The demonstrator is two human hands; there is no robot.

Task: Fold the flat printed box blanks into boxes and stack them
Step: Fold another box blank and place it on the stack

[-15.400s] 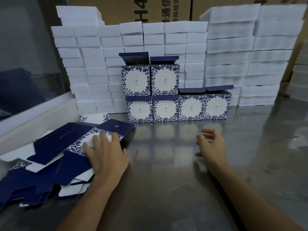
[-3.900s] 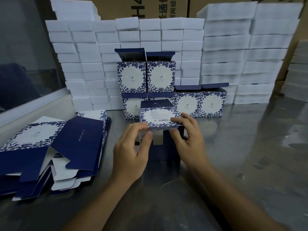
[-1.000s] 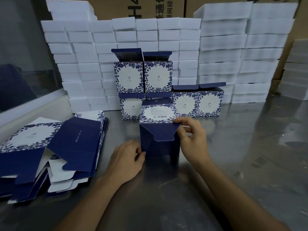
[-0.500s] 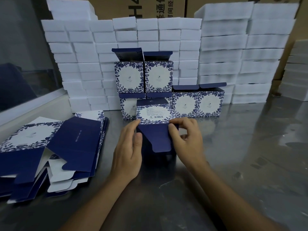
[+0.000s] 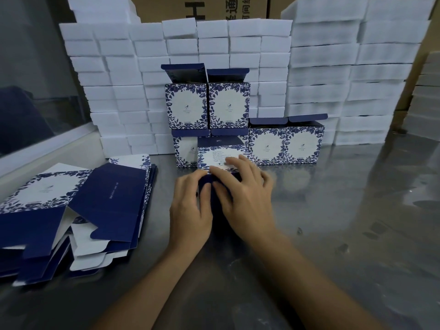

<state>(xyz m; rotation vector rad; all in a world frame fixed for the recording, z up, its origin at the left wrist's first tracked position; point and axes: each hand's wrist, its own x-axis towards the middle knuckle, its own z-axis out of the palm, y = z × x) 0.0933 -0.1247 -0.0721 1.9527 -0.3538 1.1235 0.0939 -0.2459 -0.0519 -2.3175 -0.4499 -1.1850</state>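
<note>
Both hands work a half-formed box (image 5: 220, 158) at the middle of a steel table (image 5: 357, 222). Left hand (image 5: 190, 210) wraps the box's near left corner, its fingers curled against the dark blue side. Right hand (image 5: 242, 196) lies over the near top edge, fingers spread and slightly blurred, pressing down on the blue panel beneath them; the fingertips reach onto the white printed face that points up and away.

Just behind that box stands a stack of finished boxes (image 5: 283, 146), white fronts ringed with blue leaves: four in a row on the table, two more set on the left pair (image 5: 207, 106). Their dark blue lids stand open.

On the left side of the table lies a loose pile of flat box blanks (image 5: 71, 210), blue and white panels fanned out, some tabs hanging toward the near edge.

White foam blocks (image 5: 333, 79) are stacked in tall columns along the back, behind the finished boxes, with brown cartons (image 5: 202, 8) bearing printed characters showing above them. A glass partition (image 5: 35, 79) runs along the far left.
</note>
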